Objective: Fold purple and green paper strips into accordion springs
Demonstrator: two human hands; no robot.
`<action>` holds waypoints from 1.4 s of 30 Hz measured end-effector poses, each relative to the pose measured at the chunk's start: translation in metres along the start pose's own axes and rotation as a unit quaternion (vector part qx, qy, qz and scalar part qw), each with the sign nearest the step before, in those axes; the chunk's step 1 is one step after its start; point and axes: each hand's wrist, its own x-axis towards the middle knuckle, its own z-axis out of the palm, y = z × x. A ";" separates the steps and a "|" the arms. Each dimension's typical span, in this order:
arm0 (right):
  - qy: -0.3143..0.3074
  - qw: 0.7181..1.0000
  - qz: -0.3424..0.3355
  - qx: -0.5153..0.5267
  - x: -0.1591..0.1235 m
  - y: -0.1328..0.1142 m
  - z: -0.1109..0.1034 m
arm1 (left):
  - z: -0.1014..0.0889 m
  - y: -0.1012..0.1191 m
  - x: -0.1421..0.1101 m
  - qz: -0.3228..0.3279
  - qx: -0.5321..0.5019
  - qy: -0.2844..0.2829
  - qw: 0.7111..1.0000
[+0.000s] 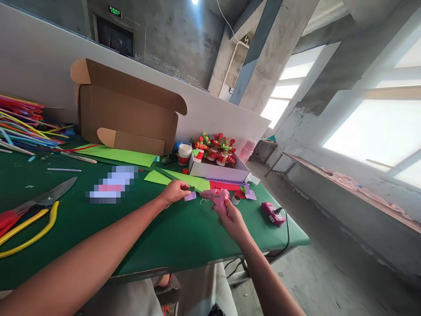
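Note:
My left hand [173,194] pinches a small purple piece of paper [190,196] between thumb and fingers, just above the green tabletop. My right hand [233,220] is wrapped round a pink glue gun [215,196]. The gun's nozzle points left and sits close to the purple paper; I cannot tell whether they touch. Just right of the gun is a small white paper tube [236,199]. Behind both hands lie light green paper sheets [197,182] and red paper [226,186].
At left lie large scissors [61,191], a yellow-handled tool [54,215] and colourful pipe cleaners [29,127]. An open cardboard box [128,109], stacked paper cups [184,154] and a white box [220,171] of red-and-green figures stand behind. A pink power socket [273,214] with its cord is at right.

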 end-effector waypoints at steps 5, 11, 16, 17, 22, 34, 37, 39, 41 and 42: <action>-0.021 0.999 0.000 -0.042 0.001 -0.009 0.006 | -0.001 0.003 -0.001 -0.022 -0.019 -0.015 0.999; -0.020 0.995 -0.015 -0.100 0.000 -0.015 0.005 | -0.001 0.002 0.000 -0.026 -0.035 -0.021 0.999; -0.023 0.993 -0.020 -0.111 0.001 -0.017 0.007 | -0.001 0.000 0.001 -0.016 -0.033 -0.025 0.999; -0.024 0.993 -0.021 -0.115 0.001 -0.017 0.008 | -0.001 0.000 0.001 -0.014 -0.031 -0.025 0.999; -0.018 0.990 -0.028 -0.136 0.003 -0.014 0.012 | -0.001 -0.002 0.001 -0.011 -0.031 -0.031 0.999; -0.013 0.987 -0.047 -0.155 0.003 -0.011 0.013 | -0.001 -0.001 0.001 -0.018 -0.030 -0.022 0.999; -0.019 0.987 -0.049 -0.153 0.002 -0.011 0.013 | -0.001 -0.001 0.001 -0.010 -0.027 -0.021 0.999; -0.018 0.986 -0.040 -0.161 0.002 -0.011 0.012 | -0.001 -0.003 0.002 -0.009 -0.028 -0.018 0.999; -0.011 0.985 -0.034 -0.169 0.002 -0.010 0.010 | -0.001 -0.004 0.002 -0.009 -0.030 -0.017 0.999; -0.007 0.985 -0.033 -0.170 0.003 -0.010 0.010 | -0.001 -0.004 0.002 -0.008 -0.031 -0.018 0.999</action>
